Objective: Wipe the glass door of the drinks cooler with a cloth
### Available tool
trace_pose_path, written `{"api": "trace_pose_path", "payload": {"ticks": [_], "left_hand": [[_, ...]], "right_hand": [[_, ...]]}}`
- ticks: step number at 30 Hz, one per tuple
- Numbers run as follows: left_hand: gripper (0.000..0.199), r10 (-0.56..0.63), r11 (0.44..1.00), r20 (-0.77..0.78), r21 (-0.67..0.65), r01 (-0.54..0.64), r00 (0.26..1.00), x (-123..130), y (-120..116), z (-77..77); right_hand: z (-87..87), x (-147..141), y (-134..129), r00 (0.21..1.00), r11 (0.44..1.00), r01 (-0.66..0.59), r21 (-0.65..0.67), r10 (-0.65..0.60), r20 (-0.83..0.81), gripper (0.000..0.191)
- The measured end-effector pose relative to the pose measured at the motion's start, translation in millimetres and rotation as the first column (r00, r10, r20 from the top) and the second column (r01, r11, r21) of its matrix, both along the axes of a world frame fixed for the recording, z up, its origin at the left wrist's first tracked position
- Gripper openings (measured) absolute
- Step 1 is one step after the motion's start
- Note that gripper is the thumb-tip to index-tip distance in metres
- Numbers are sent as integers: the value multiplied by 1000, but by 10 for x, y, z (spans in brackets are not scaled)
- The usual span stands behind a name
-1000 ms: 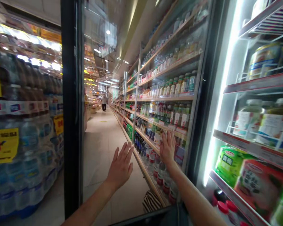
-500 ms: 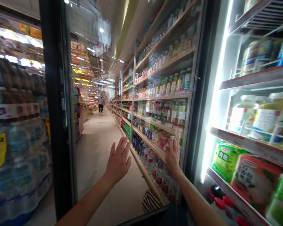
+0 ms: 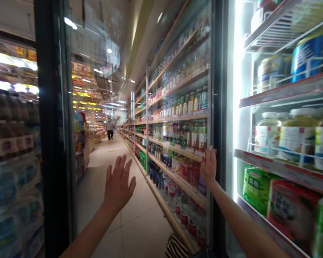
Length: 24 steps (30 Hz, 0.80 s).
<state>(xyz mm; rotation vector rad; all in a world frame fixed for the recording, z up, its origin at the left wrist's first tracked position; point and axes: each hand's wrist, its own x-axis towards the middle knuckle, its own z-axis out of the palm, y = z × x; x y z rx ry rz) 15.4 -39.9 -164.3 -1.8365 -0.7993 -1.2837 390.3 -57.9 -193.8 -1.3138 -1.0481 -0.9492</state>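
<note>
1. Found the glass (image 3: 140,125) upright, straight ahead, set between a dark left bar (image 3: 52,143) and a dark right bar (image 3: 218,107).

2. Observed the left hand (image 3: 117,190) raised before the lower left of the glass, back toward the camera, fingers wide apart, thumb out to the right. Cannot tell contact with the glass.

3. Observed the right hand (image 3: 208,168) slightly higher, at the right edge of the glass, just beside the right bar, fingers pointing up and close together. Noted a small whitish patch (image 3: 210,147) at the fingertips; cannot tell its nature, nor any hold on it.

4. Recorded, right of the right bar, a brightly lit cooler with railed shelves (image 3: 271,163). Counted among its contents a blue can (image 3: 304,57), white-capped bottles (image 3: 292,138), a green pack (image 3: 256,186) and, just beside it, a red pack (image 3: 290,206).

5. Noted, visible in the glass, long wood-edged racks (image 3: 177,180) of drinks, a pale floor (image 3: 137,218), a striped item (image 3: 177,246) at the bottom edge, and a distant person (image 3: 109,129) upright in the aisle.

6. Recorded, left of the left bar, dark bottles (image 3: 10,136) above clear bottles (image 3: 2,182), both blurred.
</note>
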Motion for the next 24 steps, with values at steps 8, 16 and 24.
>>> {"api": "trace_pose_path", "payload": {"ticks": [8, 16, 24], "left_hand": [[63, 7, 995, 94, 97, -17, 996, -249, 108, 500], [56, 64, 983, 148, 162, -88, 987, -356, 247, 881], [56, 104, 979, 150, 158, -127, 983, -346, 262, 837]], "right_hand": [[465, 97, 107, 999, 996, -17, 83, 13, 53, 51], [1184, -541, 258, 960, 990, -67, 124, 30, 279, 49], [1438, -973, 300, 1000, 963, -15, 270, 11, 17, 51]]}}
